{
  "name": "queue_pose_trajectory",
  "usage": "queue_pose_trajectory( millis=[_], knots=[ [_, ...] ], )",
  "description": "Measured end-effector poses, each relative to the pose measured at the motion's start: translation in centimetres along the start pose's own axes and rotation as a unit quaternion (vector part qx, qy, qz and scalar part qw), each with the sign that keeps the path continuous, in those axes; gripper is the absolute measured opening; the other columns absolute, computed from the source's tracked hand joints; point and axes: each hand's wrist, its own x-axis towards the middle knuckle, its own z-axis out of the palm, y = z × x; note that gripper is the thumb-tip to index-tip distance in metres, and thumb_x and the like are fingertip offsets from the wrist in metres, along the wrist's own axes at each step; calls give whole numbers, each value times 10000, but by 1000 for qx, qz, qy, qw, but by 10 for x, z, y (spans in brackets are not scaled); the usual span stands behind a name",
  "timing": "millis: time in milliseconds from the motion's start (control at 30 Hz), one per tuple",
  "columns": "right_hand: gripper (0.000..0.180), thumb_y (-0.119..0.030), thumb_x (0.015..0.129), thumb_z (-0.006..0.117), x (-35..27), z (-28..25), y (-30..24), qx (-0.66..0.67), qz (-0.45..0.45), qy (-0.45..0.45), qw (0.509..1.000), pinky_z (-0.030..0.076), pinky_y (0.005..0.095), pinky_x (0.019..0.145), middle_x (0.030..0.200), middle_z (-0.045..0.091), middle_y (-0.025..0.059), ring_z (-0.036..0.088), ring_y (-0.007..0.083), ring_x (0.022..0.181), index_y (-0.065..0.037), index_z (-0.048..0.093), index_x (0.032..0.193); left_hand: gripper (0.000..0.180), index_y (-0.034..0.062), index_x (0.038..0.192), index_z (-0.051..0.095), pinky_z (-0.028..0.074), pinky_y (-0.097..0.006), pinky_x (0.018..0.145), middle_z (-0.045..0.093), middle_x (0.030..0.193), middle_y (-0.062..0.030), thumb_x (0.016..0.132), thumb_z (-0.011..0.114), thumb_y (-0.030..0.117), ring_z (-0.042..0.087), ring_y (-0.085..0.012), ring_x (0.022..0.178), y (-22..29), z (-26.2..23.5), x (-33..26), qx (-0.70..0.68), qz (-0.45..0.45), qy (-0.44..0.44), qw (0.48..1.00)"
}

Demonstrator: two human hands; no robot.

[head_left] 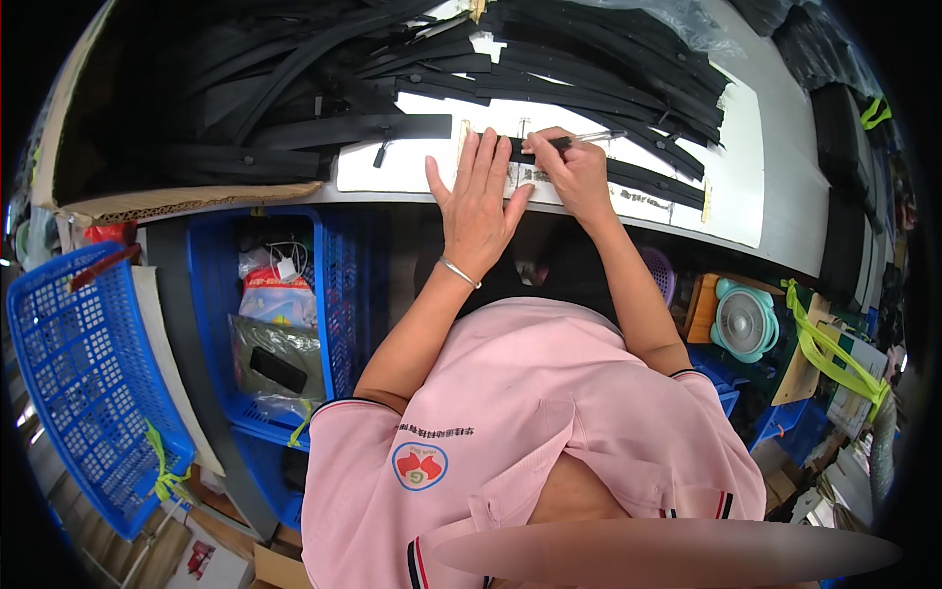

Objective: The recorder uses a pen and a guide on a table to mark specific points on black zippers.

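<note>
The left hand (478, 191) lies flat and open, fingers spread, palm down on the white table (756, 187), pressing the near end of a black strip (628, 173) that runs off to the right across the white surface. The right hand (576, 169) sits just beside it, touching the same strip, fingers pinched shut around a thin pen (589, 137) whose tip points at the strip's top edge. The strip passes under both hands and stretches well beyond the right one. A heap of black strips (343, 88) covers the table's far side. Below the table edge stand blue crates (88, 373), and a small teal fan (743, 321) sits to the right
</note>
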Motion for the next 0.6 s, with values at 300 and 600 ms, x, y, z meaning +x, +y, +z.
queue_pose_trajectory(
  millis=[300, 600],
  knots=[
    [197, -122, 983, 670, -4, 0, 15, -37, -30, -40, 998, 510, 248, 606, 815, 756, 63, 672, 104, 669, 51, 752, 936, 653, 78, 1481, 528, 44, -652, 1192, 488, 1559, -105, 927, 707, 372, 388, -278, 1490, 2, 0, 2, 2, 3, -14, 1000],
    [178, -68, 974, 639, -25, -38, -2, 68, 18, 64, 995, 487, 244, 636, 830, 740, 66, 635, 97, 702, 47, 734, 877, 668, 69, 1511, 488, 19, -651, 1198, 446, 1589, -113, 955, 673, 389, 358, -286, 1506, 0, -1, 2, 8, 5, -34, 999]
  ],
)
